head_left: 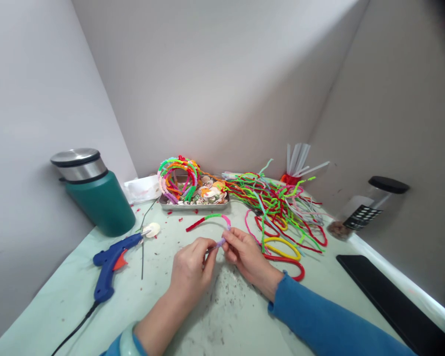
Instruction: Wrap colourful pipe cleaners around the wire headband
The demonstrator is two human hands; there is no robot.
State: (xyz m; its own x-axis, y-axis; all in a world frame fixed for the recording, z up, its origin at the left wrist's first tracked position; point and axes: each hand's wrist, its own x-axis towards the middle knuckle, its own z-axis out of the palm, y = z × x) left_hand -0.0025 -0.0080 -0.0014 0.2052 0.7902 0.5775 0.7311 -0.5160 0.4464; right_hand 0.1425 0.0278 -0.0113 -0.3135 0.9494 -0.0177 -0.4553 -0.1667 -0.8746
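Head view: left grip (193,261) and right grip (247,254) pinch a multicoloured strip (213,215), partly hiding it.

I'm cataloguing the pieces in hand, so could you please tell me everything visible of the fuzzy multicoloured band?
The fuzzy multicoloured band is slim and looks wrapped in pipe cleaner. From its free end it runs red, green, pink, then lilac. It curves in an arch, the red end towards the picture's left; whether it touches the pale green tabletop is unclear. Fingertips of the left hand and right hand hold it around the lilac stretch, partly hiding it.
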